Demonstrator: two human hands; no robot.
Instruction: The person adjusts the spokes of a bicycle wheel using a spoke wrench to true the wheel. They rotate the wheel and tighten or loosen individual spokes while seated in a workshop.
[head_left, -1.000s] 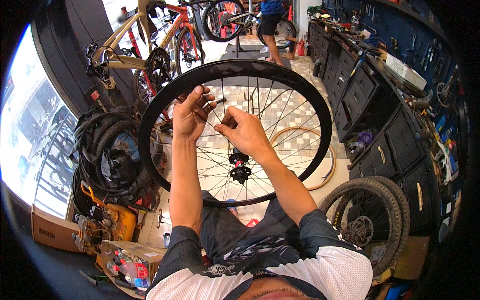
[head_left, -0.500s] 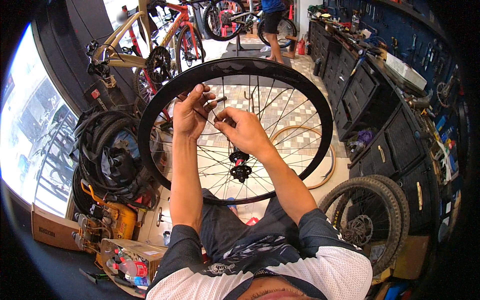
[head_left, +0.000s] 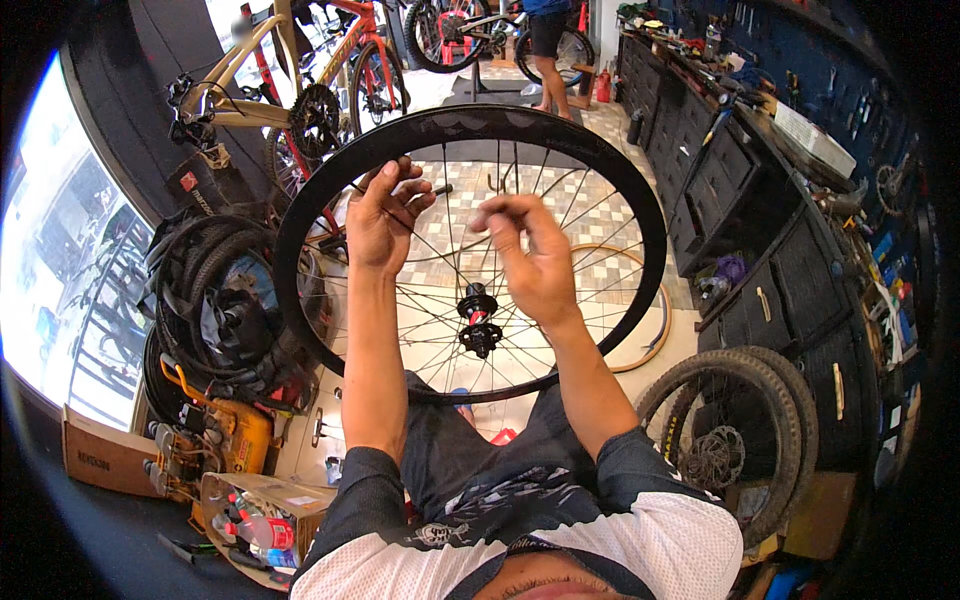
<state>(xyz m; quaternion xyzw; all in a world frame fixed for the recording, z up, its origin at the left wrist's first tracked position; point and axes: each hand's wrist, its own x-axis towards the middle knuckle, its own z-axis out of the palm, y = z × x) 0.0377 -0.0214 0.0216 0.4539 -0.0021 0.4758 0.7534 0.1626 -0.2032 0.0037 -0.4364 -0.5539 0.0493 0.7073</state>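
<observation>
Around a black wheel (head_left: 480, 120), a workshop spreads out, its tiled floor (head_left: 606, 128) running off beyond the rim. Right of the wheel stand black drawers (head_left: 720, 190) topped with tools, beneath a blue wall (head_left: 805, 50) hung with more. Beyond the wheel to the left are a tan bike (head_left: 240, 100) and a red bike (head_left: 365, 45); past its top, a second person (head_left: 548, 35) stands in a blue shirt. Heaped tyres (head_left: 190, 280) lie left of the wheel, with an orange machine (head_left: 245, 445) and a box (head_left: 290, 490) of bottles (head_left: 270, 530) below them. The wheel stands before the wearer's lap (head_left: 455, 440), hub (head_left: 480, 335) low in its ring.

Half a second earlier, the right hand (head_left: 535, 250) worked close beside the left hand (head_left: 385, 215); now it has pulled away to the right, leaving spokes (head_left: 445, 165) visible between the two. The left hand remains just inside the wheel's upper left rim.

Its thumb is raised and its fingers curl at the spokes; whether they grip one cannot be told. The right hand's fingers bend loosely over the wheel's middle, tips blurred; whether they meet or hold anything small cannot be told.
</observation>
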